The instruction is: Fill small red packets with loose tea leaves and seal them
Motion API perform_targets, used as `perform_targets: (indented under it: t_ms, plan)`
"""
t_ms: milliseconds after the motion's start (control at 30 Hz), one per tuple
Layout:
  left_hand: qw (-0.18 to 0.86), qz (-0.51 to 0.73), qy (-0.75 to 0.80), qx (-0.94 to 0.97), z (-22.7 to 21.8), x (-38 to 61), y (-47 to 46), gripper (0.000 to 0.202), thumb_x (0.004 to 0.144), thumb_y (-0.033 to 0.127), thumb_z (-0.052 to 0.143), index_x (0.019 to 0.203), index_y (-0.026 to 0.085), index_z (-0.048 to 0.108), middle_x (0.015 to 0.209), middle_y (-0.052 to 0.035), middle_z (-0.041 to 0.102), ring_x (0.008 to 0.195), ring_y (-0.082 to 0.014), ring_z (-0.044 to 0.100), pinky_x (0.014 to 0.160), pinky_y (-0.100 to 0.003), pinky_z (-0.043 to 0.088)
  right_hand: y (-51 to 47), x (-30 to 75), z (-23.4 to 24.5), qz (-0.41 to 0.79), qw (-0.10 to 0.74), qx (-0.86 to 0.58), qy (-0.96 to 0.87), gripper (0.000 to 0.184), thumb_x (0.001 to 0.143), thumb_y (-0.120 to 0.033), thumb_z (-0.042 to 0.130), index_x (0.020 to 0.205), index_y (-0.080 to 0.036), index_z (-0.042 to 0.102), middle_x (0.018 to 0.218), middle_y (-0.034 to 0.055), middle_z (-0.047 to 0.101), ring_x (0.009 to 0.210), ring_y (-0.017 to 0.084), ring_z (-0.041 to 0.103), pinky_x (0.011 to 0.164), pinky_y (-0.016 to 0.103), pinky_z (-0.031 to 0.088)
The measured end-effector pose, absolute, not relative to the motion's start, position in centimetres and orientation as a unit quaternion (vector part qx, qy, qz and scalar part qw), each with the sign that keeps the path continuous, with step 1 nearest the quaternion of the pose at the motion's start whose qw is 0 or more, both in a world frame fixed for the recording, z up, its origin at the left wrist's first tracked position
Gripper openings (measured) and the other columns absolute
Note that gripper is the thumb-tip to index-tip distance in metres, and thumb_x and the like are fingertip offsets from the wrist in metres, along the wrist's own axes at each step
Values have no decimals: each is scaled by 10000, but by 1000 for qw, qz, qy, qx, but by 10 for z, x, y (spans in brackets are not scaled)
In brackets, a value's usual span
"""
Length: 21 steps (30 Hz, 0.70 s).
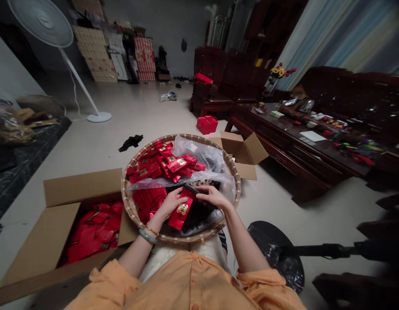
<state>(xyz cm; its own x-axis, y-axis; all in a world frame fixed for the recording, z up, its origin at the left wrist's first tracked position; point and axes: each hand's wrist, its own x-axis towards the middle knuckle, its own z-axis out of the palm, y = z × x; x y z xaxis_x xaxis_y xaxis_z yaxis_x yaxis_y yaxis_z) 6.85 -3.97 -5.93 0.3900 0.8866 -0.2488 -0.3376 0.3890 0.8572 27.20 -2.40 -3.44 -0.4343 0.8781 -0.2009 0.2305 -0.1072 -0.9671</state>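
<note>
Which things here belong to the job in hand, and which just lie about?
Seemingly the job's:
glossy red, gold-labelled packet in the left hand
flat dark piece at the right hand
loose glossy red packets
round woven bamboo basket

Seemingly lying about:
crumpled black item on floor
shiny red box on floor
tall white pedestal fan

The left forearm point(139, 252) angles toward one o'clock, the right forearm point(243, 239) toward eleven. The left hand point(172, 203) sits at nine o'clock from the right hand point(214, 196), close but apart, both with fingers point(204, 188) bent and pinching.
</note>
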Motion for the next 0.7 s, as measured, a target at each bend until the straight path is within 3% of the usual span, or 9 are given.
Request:
perform_targets:
  t_ms: [67,133,267,333,433,533,600,700]
  plan:
    - [736,414,396,360,-60,68,-39,718,587,215,783,1231,148,474,890,-77,709,762,-185,671,735,-307,506,-23,283,-37,596,281,-462,-593,534,715,-393,644,1200,-179,572,976,61,685,691,167,614,545,247,465]
    - [717,428,421,354,-60,67,-39,696,579,233,786,1205,150,495,838,-60,712,719,-172,668,698,-288,507,-20,296,-45,578,283,-476,-599,545,678,-374,680,1180,-183,588,1013,63,679,779,195,627,620,277,491]
    - [686,466,444,340,-59,69,-37,442,560,314,785,922,127,614,714,-24,694,613,-135,640,611,-237,487,-15,319,-72,472,242,-556,-641,523,585,-257,742,1094,-185,647,1066,67,670,975,256,603,848,356,462]
    - [676,480,453,329,-59,71,-37,373,557,362,779,791,123,615,663,-10,678,569,-123,619,578,-229,476,-15,324,-83,409,200,-603,-655,524,567,-212,742,1083,-188,653,1060,70,673,987,269,602,870,364,446]
    - [663,488,458,334,-57,74,-38,366,568,413,762,733,123,612,623,1,663,535,-112,593,549,-219,454,-18,319,-89,346,178,-642,-661,448,579,-205,735,1023,-189,677,1038,85,680,972,278,608,854,351,438]
    - [659,489,457,344,-54,78,-39,373,592,449,739,726,122,619,634,-5,667,546,-112,585,555,-218,444,-20,296,-80,348,258,-621,-653,255,717,-339,639,911,-184,694,951,80,697,883,238,626,790,320,449]
    - [659,489,454,348,-54,79,-39,378,609,465,723,732,121,624,648,-9,670,553,-110,580,570,-219,442,-22,274,-71,372,335,-578,-644,300,793,-428,532,854,-176,683,821,51,696,769,194,621,714,291,455]
    - [659,482,455,355,-55,79,-40,372,624,473,710,703,121,613,604,5,644,513,-94,544,541,-208,415,-24,242,-62,402,412,-527,-625,293,741,-452,593,777,-169,661,704,14,660,646,145,573,616,243,435]
